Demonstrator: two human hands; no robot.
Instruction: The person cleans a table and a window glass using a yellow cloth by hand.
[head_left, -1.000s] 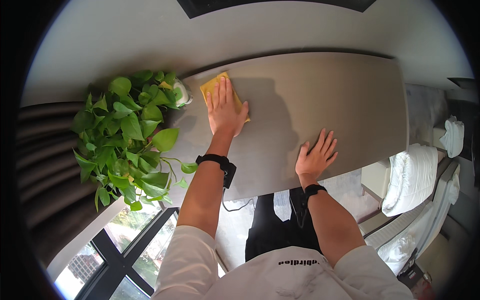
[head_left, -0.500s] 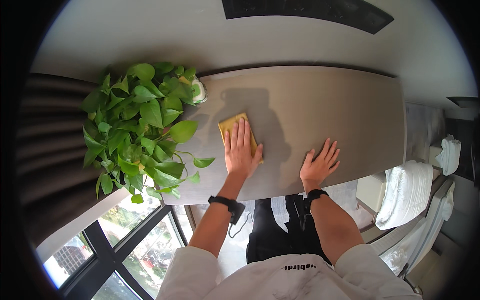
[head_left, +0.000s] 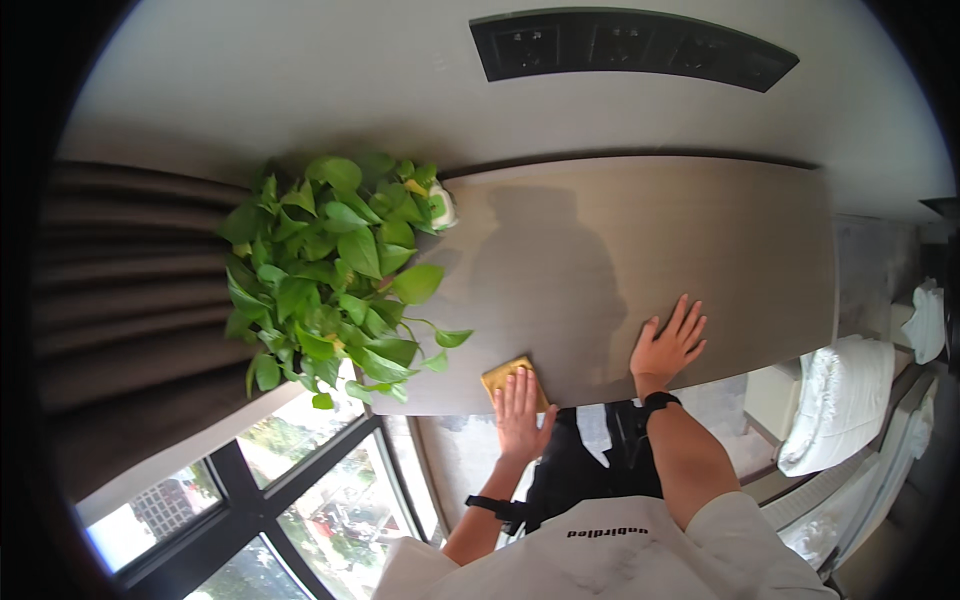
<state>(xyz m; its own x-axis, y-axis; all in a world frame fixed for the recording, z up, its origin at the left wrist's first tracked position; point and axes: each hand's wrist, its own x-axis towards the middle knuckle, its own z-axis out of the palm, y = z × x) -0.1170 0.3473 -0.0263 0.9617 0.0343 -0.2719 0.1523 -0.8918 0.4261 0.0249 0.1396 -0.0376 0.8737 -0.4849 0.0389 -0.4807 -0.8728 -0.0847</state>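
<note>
My left hand (head_left: 521, 414) lies flat, fingers together, pressing a yellow cloth (head_left: 505, 377) onto the near edge of a grey-brown tabletop (head_left: 640, 250). Only the cloth's far-left corner shows past the fingers. My right hand (head_left: 670, 342) rests palm down with fingers spread on the same tabletop, close to the near edge and to the right of the cloth. Each wrist has a dark band.
A leafy green potted plant (head_left: 330, 270) stands at the table's left end, its vines hanging over the edge near the cloth. A dark curtain (head_left: 130, 330) and a window (head_left: 280, 510) lie left. A black wall panel (head_left: 630, 45) is above. White bedding (head_left: 840, 400) sits right.
My left hand has drawn the yellow cloth across the tabletop from the far side toward me, down to the near edge. My right hand stays planted.
</note>
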